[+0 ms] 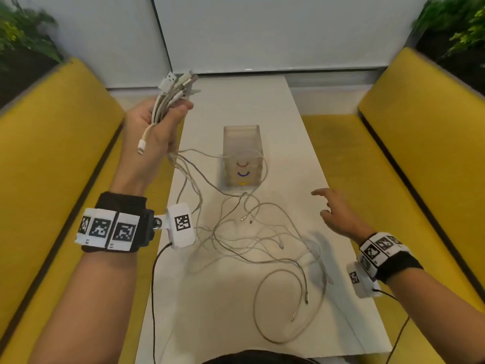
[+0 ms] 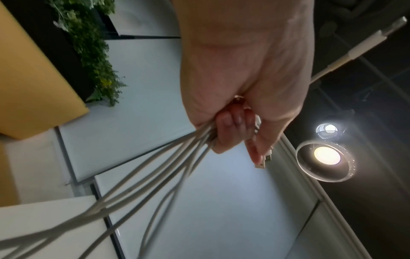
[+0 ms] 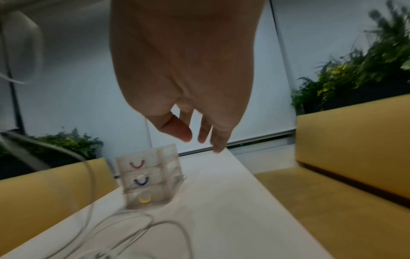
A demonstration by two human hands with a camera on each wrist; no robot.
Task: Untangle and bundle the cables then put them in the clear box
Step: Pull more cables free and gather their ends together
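Note:
My left hand (image 1: 157,127) is raised over the table's left edge and grips several white cables (image 1: 168,101) near their USB plugs (image 1: 178,81); the wrist view shows its fingers (image 2: 230,128) curled round the strands (image 2: 155,171). From that fist the cables fall into a loose tangle (image 1: 252,240) on the white table (image 1: 275,122). The clear box (image 1: 242,156), a small stack of drawers with red, blue and yellow handles, stands mid-table (image 3: 148,177). My right hand (image 1: 333,214) hovers open and empty at the table's right side, its fingers (image 3: 206,133) relaxed.
Yellow benches (image 1: 52,158) (image 1: 420,153) flank the narrow table on both sides. Plants (image 1: 23,30) stand behind each bench back, and a white wall closes the far end. Thin black wires (image 1: 153,285) run from both wrist cameras.

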